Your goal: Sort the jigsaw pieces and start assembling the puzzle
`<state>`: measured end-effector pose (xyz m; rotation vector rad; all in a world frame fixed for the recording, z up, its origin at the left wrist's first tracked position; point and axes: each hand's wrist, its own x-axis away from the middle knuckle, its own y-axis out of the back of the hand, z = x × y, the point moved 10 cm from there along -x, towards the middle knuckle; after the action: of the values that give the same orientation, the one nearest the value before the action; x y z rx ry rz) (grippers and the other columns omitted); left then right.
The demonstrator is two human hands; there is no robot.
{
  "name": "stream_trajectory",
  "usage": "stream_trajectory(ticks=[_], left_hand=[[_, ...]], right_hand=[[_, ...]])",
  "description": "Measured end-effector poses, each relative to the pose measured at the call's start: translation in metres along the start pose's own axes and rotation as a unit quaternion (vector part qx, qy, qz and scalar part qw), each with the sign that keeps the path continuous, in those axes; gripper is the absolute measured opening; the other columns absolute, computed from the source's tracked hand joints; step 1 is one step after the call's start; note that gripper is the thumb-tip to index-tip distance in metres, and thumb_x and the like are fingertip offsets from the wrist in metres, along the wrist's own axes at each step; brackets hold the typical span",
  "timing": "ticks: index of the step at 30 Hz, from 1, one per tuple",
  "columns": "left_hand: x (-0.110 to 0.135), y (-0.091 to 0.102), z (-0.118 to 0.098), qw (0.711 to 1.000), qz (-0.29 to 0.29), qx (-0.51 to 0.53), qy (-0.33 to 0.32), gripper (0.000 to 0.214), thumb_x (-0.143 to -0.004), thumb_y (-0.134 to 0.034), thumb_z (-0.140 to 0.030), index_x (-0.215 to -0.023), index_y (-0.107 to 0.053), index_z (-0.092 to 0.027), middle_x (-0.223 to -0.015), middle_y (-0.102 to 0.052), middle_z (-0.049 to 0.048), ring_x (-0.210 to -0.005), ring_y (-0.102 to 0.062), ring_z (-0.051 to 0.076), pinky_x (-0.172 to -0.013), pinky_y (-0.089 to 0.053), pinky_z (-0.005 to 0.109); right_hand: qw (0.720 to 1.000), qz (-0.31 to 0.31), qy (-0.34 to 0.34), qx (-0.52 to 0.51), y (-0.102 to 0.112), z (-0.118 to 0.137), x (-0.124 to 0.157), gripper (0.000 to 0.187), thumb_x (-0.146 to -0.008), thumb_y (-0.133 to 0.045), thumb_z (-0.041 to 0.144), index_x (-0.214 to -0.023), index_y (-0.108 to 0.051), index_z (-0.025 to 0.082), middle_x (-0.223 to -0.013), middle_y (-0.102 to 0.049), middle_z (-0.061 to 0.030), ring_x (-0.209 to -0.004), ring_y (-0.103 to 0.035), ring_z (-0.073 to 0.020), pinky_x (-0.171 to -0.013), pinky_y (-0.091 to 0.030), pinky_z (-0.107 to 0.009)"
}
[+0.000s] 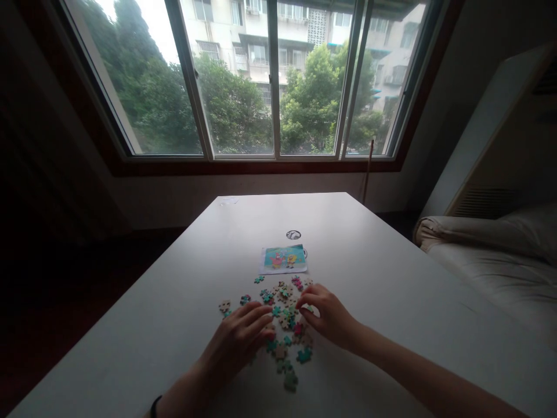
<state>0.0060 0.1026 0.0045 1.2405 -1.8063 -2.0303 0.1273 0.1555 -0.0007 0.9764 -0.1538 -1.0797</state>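
Loose jigsaw puzzle pieces in green, pink and bare wood colour lie in a heap on a white table. At the heap's left side, my left hand rests with its fingers stretched out and slightly bent, over and beside some pieces. Across from it, my right hand curls above the right side, thumb and forefinger tips close together in a pinch. Whatever may be between those tips is too small to tell. Just beyond the pieces lies a printed picture of pink and yellow cartoon figures.
A round black-and-white mark or sticker shows on the table behind the picture. Something pale and flat lies at the far left corner. A covered sofa stands at the right, and a wide window fills the wall ahead.
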Motion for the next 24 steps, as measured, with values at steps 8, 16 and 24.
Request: stream_trajectory(ticks=[8, 16, 24], left_hand=[[0.014, -0.024, 0.052, 0.988, 0.096, -0.020, 0.119, 0.041, -0.090, -0.045, -0.035, -0.130, -0.042, -0.026, -0.133, -0.046, 0.0070, -0.121, -0.043, 0.026, -0.096, -0.041, 0.044], [0.029, -0.006, 0.107, 0.970, 0.085, 0.073, 0.217, 0.038, -0.085, -0.047, -0.025, -0.123, -0.048, -0.023, -0.126, -0.051, 0.0080, -0.112, -0.049, 0.024, -0.094, -0.041, 0.039], [0.043, -0.003, 0.118, 0.910, 0.185, 0.264, 0.260, 0.033, -0.074, -0.053, -0.024, -0.107, -0.056, -0.018, -0.090, -0.056, 0.0038, -0.077, -0.055, 0.016, -0.068, -0.047, 0.025]], right_hand=[[0.982, 0.115, 0.138, 0.066, -0.023, 0.016, -0.001, 0.032, -0.083, -0.057, 0.025, -0.114, -0.056, 0.020, -0.123, -0.054, -0.0073, -0.121, -0.040, -0.0243, -0.101, -0.032, -0.041], [0.989, 0.056, 0.125, 0.052, -0.027, 0.020, -0.024, 0.037, -0.079, -0.061, 0.015, -0.115, -0.055, 0.018, -0.113, -0.060, -0.0101, -0.107, -0.053, -0.0215, -0.092, -0.041, -0.035], [0.992, 0.062, 0.106, 0.015, -0.048, 0.025, -0.048, 0.030, -0.072, -0.058, 0.001, -0.095, -0.065, 0.018, -0.081, -0.064, -0.0031, -0.078, -0.058, -0.0155, -0.074, -0.046, -0.025]])
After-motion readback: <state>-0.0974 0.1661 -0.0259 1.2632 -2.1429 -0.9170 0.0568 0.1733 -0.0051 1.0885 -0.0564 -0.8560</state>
